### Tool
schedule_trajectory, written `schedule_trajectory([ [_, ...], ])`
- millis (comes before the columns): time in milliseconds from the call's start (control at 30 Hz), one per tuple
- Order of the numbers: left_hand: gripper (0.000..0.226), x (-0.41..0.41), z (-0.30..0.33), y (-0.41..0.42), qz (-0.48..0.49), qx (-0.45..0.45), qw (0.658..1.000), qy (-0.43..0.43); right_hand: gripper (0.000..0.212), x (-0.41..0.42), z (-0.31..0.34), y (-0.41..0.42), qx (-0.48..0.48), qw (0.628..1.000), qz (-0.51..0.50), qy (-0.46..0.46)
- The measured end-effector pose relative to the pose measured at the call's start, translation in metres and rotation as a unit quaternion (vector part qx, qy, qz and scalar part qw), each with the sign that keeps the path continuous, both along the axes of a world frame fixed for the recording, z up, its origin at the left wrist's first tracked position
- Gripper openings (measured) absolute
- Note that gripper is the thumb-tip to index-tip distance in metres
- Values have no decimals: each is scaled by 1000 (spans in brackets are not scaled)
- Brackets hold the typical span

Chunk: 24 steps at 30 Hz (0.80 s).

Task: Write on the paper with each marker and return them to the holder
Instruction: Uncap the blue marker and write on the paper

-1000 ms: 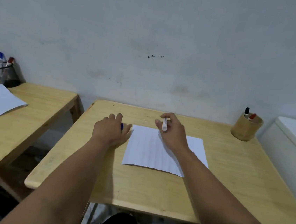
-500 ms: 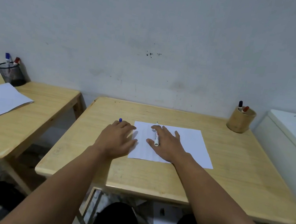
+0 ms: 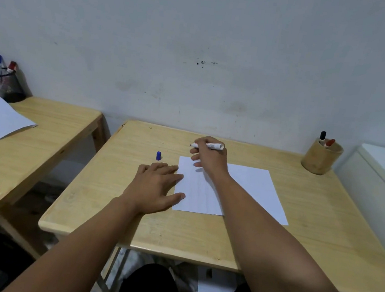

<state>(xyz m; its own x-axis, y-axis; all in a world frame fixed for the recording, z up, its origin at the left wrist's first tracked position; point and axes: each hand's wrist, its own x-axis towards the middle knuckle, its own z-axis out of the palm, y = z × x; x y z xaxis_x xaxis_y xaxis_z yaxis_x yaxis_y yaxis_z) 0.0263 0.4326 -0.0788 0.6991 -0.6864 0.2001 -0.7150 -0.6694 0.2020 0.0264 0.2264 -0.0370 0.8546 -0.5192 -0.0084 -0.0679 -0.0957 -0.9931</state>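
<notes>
Lifted off the sheet since half a second ago, the right hand (image 3: 209, 158) now hovers past the far edge of the paper (image 3: 241, 191), its fingers closed around an uncapped white marker (image 3: 213, 146) held nearly level, tip pointing left. That marker lay flat under the palm a moment earlier; its blue cap (image 3: 158, 156), then half hidden by fingertips, now stands in the open on the wooden desk (image 3: 321, 219), just beyond the left hand (image 3: 156, 187). The left hand rests spread and empty, palm down, its thumb and fingertips overlapping the paper's left edge as if to pin it. Any writing on the sheet is too faint to make out. At the desk's far right corner a wooden holder (image 3: 320, 159) keeps a black-capped and a red-capped marker. Judging by the raised pen and the cap within reach, writing with this one looks finished or paused, with recapping and the return to the holder still ahead
</notes>
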Motion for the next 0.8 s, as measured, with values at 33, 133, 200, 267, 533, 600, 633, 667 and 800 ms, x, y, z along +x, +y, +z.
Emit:
schedule_trajectory([
  [33, 69, 0, -1, 0, -1, 0, 1000, -3, 23, 4, -5, 3, 10, 1000, 6, 7],
  [133, 66, 1, -2, 1, 0, -3, 1000, -4, 30, 14, -17, 13, 17, 1000, -6, 13],
  [200, 66, 1, -2, 1, -4, -1, 1000, -5, 32, 18, -25, 18, 1, 1000, -17, 17],
  [267, 68, 1, -4, 2, -3, 3, 1000, -9, 26, 19, -31, 21, -11, 1000, -19, 17],
  [533, 113, -3, -11, 5, 52, 29, 998, 26, 23, 20, -39, 21, -10, 1000, -27, 11],
  [600, 122, -4, -12, 4, 61, 33, 997, 32, 26, 20, -41, 20, -23, 999, -30, 10],
  [633, 124, -4, -13, 4, 65, 31, 997, 33, 26, 20, -42, 20, -27, 999, -30, 8],
  [667, 125, -3, -13, 4, 68, 29, 997, 32, 26, 20, -43, 19, -30, 999, -30, 6],
  [800, 126, -2, -13, 4, 74, 22, 997, 27, 25, 21, -44, 20, -42, 999, -26, 4],
])
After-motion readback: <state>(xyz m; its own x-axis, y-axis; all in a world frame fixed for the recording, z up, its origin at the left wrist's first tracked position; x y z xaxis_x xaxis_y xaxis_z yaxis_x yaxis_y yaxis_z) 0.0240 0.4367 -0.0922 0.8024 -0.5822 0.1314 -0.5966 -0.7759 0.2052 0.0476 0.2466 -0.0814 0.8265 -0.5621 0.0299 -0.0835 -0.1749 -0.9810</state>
